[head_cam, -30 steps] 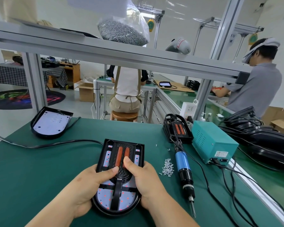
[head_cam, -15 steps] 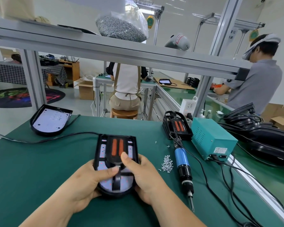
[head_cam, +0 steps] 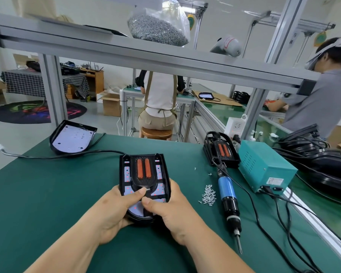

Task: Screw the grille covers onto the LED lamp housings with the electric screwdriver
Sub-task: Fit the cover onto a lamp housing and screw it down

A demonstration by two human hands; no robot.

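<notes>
The left hand [head_cam: 110, 211] and right hand [head_cam: 171, 209] still grip the near end of the lamp housing [head_cam: 165, 174] at mid-worktop [head_cam: 47, 194], thumbs now drawn back from the orange bars [head_cam: 144, 168] to the near stem of the grille cover [head_cam: 144, 183].

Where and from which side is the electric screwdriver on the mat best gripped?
Grip the blue barrel of the electric screwdriver from above: it lies flat on the mat, bit pointing toward the person, cable leaving the far end.

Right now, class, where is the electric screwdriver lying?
In the head view the electric screwdriver lies on the green mat, right of the lamp housing, between the loose screws and the teal power box.
</notes>
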